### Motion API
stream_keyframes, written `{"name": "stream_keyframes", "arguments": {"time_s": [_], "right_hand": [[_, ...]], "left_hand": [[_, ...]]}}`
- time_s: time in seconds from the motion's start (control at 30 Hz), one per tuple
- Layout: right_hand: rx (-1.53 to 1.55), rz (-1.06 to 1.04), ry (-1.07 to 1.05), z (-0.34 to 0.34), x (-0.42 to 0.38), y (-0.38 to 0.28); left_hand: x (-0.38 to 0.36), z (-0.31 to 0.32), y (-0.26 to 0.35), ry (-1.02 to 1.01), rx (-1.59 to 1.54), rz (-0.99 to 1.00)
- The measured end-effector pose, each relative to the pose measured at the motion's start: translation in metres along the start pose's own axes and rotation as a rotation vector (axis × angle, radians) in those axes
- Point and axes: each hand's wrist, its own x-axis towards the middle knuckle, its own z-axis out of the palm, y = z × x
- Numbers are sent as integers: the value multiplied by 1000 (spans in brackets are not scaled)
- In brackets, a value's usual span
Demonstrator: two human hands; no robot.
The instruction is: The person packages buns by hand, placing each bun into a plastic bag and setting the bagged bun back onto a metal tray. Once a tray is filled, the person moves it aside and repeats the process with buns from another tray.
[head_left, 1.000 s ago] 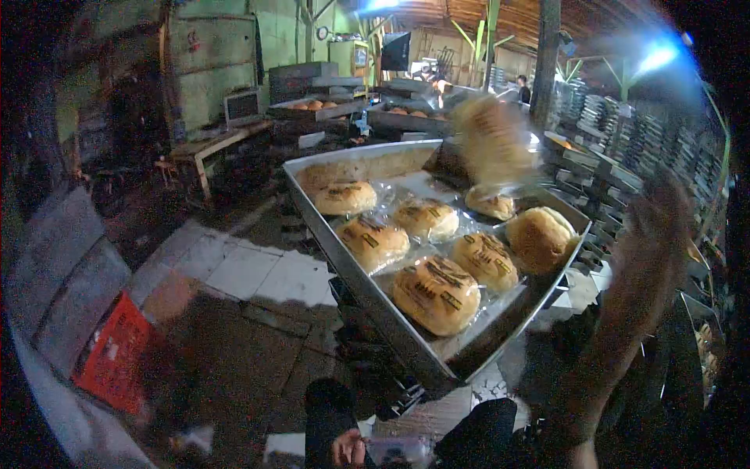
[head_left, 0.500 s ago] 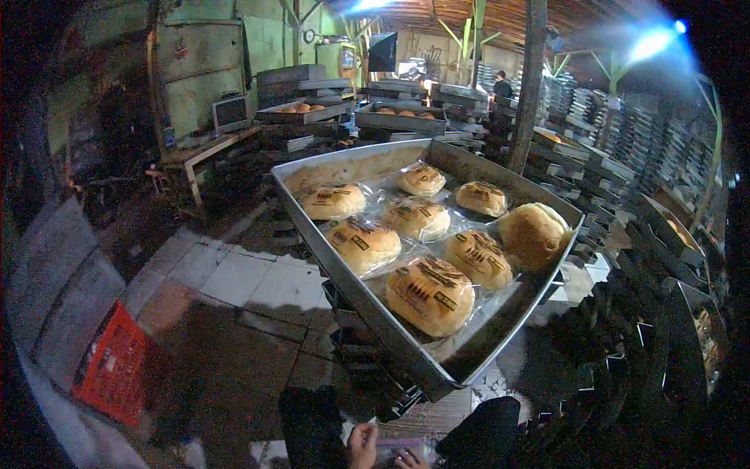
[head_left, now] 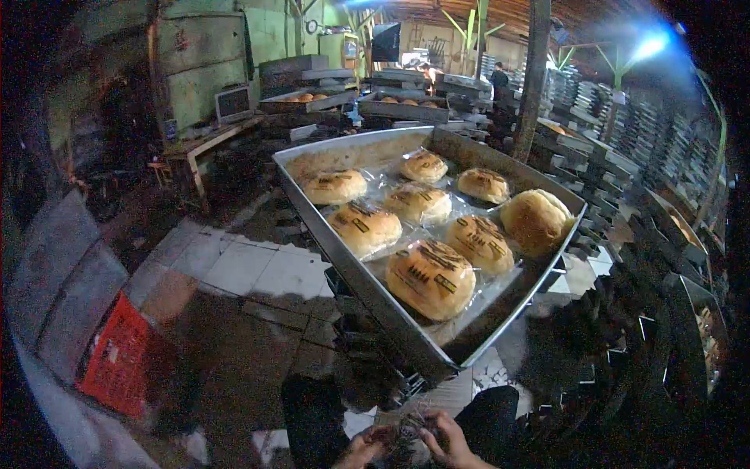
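Observation:
At the bottom of the head view, between my knees, my left hand [head_left: 364,450] and my right hand [head_left: 448,444] pinch a crumpled clear plastic bag [head_left: 408,431] with dark marks on it. Whether anything is inside it I cannot make out. Beyond and above the hands stands a large metal tray [head_left: 355,285], one corner pointing toward me. Several buns in clear printed bags [head_left: 431,280] lie in it. A bare golden bun [head_left: 536,222] without a wrapper sits in its right corner. Neither hand touches the tray.
A red plastic crate [head_left: 117,356] is on the left. Stacked metal trays [head_left: 601,180] crowd the right side and back, some with buns [head_left: 305,98]. A wooden post [head_left: 533,86] rises behind the tray. One person [head_left: 498,76] stands far back.
Both hands have risen farther into view and drawn in around the plastic bag, which was spread lower down with a pinkish edge showing. The tray appears slightly higher as the view tilts.

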Motion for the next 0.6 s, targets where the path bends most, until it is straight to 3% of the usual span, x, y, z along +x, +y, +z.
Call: {"name": "stream_keyframes", "arguments": {"time_s": [0.1, 0.13, 0.17, 0.23, 0.27, 0.37, 0.4, 0.43, 0.47, 0.5, 0.53, 0.57, 0.6], "right_hand": [[-161, 138, -157, -10, 14, -21], [412, 233, -142, -11, 18, -28], [409, 229, -142, -11, 19, -43], [-112, 405, -313, -11, 17, -70], [-154, 387, -501, -12, 19, -65], [-276, 252, -444, -15, 19, -74], [-131, 205, -377, -11, 18, -90], [-130, 207, -372, -10, 18, -87], [9, 131, -280, -9, 20, -81], [-37, 79, -257, -12, 22, -74], [-85, 29, -233, -14, 25, -68], [-134, -21, -205, -17, 27, -62], [-238, 167, -350, -17, 28, -74]], "left_hand": [[5, 12, 19, 219, -153, 135], [-3, 20, 30, 176, -65, 149], [-2, 18, 35, 172, -64, 152], [5, 12, 45, -162, 521, 336], [-4, 31, 62, -77, 721, 236], [1, -8, 59, -36, 630, 186], [-10, 13, 79, -169, 672, 222], [-16, 26, 86, -173, 671, 218], [-21, 36, 91, -204, 984, 205], [-26, 45, 90, -234, 1298, 189], [-28, 55, 83, -189, 1265, 316], [-31, 61, 89, -189, 1265, 319], [-32, 69, 99, -229, 1109, 316]]}}
